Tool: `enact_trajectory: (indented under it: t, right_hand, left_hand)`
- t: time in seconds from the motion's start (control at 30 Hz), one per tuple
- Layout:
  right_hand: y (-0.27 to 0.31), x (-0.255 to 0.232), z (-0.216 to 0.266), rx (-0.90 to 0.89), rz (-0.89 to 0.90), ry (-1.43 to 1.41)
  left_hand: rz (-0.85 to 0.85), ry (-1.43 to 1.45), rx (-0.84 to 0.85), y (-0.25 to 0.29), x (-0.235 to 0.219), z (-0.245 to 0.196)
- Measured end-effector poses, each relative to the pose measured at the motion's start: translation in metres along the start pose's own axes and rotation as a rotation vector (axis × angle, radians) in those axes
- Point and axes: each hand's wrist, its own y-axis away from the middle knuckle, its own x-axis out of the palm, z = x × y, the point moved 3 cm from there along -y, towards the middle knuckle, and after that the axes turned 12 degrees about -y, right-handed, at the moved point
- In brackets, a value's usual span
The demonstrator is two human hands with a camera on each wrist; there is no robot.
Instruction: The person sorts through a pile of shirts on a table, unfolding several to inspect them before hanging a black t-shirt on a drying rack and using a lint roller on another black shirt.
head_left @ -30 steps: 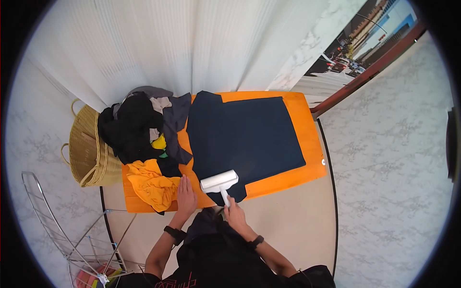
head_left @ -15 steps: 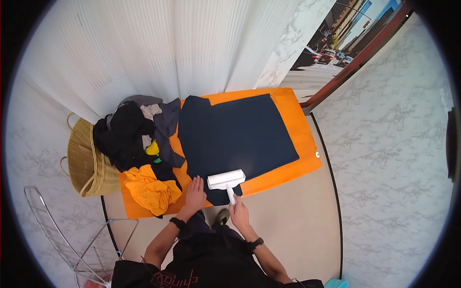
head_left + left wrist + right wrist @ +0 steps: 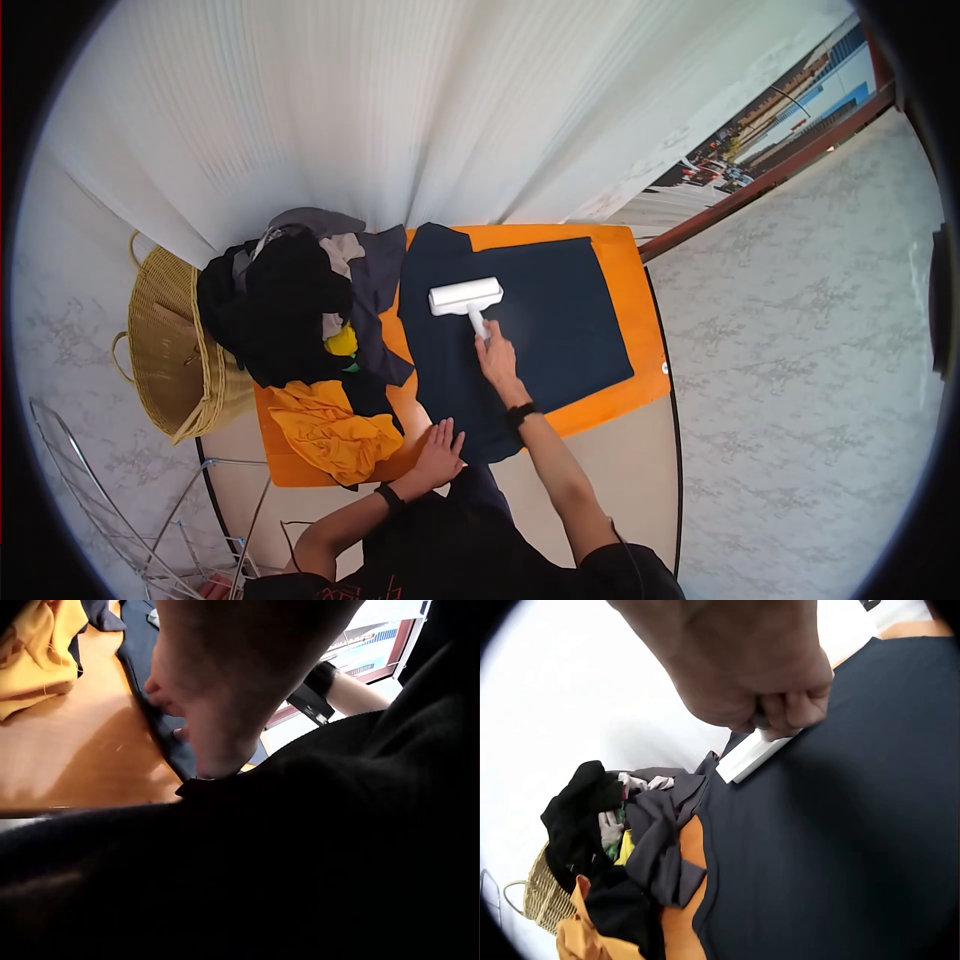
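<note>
A dark navy T-shirt [image 3: 540,330] lies spread flat on an orange table [image 3: 648,330]. My right hand [image 3: 498,358] grips the handle of a white lint roller [image 3: 466,296], whose roll is over the upper left part of the shirt. In the right wrist view, curled fingers [image 3: 799,709] wrap the handle, and part of the roller [image 3: 754,759] shows beyond them. My left hand [image 3: 438,455] rests with fairly straight fingers at the shirt's near left edge. The left wrist view shows that hand [image 3: 210,697] from behind, its fingertips at the dark cloth.
Left of the shirt lie a heap of black and grey clothes [image 3: 285,300] and a crumpled orange-yellow garment [image 3: 335,435]. A wicker basket [image 3: 170,340] stands by the table's left end, with a metal rack [image 3: 95,480] nearer. White curtains [image 3: 330,110] hang behind.
My right hand has moved the lint roller away from me, from the shirt's near edge up to its upper part. My left hand has shifted right, from beside the orange-yellow garment to the shirt's edge.
</note>
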Motion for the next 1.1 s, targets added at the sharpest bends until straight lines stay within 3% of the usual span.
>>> enact_trajectory:
  t: [0.13,0.2,0.47,0.53,0.6,0.63,0.8,0.97,1.1]
  right_hand:
    - [-0.067,0.012,0.018,-0.033,0.037,0.021]
    - [-0.087,0.015,0.024,-0.038,0.047,0.039]
    - [-0.096,0.007,0.027,-0.100,0.049,0.008]
    - [-0.077,-0.002,0.021,-0.125,0.036,-0.013]
    - [-0.047,-0.016,0.014,-0.141,0.060,-0.066]
    - [-0.029,-0.022,0.009,-0.124,0.077,-0.089]
    - [0.067,-0.055,-0.015,-0.035,0.113,-0.085]
    - [0.154,-0.077,-0.054,-0.047,0.083,-0.045]
    - [0.216,-0.100,-0.062,0.101,0.109,-0.018]
  left_hand:
    - [0.021,0.011,0.008,-0.002,0.006,-0.005]
    - [-0.055,-0.001,0.011,-0.003,0.008,-0.005]
    - [0.127,0.002,-0.005,-0.009,-0.002,-0.006]
    - [0.145,0.002,0.000,-0.004,-0.008,-0.004]
    - [-0.016,0.098,-0.058,-0.001,-0.021,0.004]
    - [-0.017,0.088,-0.051,0.000,-0.025,0.006]
    - [-0.083,0.065,-0.253,-0.003,-0.026,0.030]
    - [-0.037,-0.059,-0.282,-0.003,-0.018,0.042]
    - [0.002,-0.073,-0.247,-0.004,-0.016,0.045]
